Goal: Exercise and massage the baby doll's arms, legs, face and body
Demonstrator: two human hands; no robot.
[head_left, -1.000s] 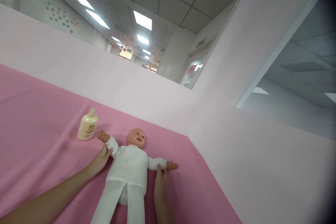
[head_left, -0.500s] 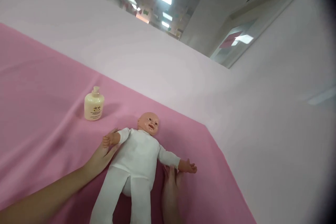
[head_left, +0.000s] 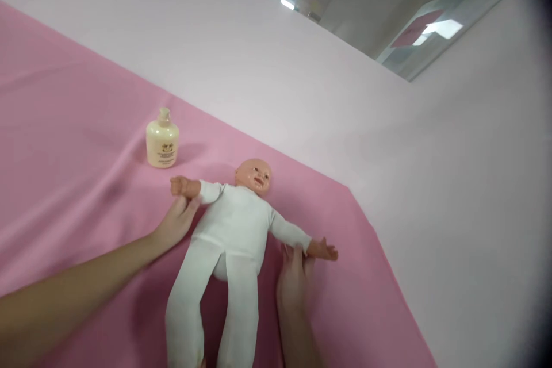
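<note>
Cloth: wide pink fabric sheet point(head_left: 77, 98) spread over the flat surface, lightly creased on the left; it carries everything else.
Partition: pale pink-white wall panels point(head_left: 259, 57) stand along the far edge and the right edge of the cloth, meeting at a corner beyond the doll.
Doll: plastic baby doll in a white 1-piece suit point(head_left: 235, 230) lies face up near the middle of the cloth, head toward the far panel, both arms stretched out sideways, legs running toward the lower edge of the view.
Left hand: bare left hand point(head_left: 176, 223) lies beside the doll's outstretched arm on that side, fingers bent up against the wrist just below the small plastic fist; whether it truly clamps the wrist or only props it cannot be told.
Right hand: bare right hand point(head_left: 294, 276) rests on the cloth under the doll's other forearm, fingertips touching the sleeve end near the open plastic palm, fingers together, not closed around it.
Bottle: small cream-coloured plastic lotion bottle with a pump top point(head_left: 163, 141) stands upright on the cloth, beyond the left hand, apart from the doll.
Progress: doll is laid flat, fully dressed, with both arms spread; the bottle stands untouched, so any use of it appears not yet begun.
</note>
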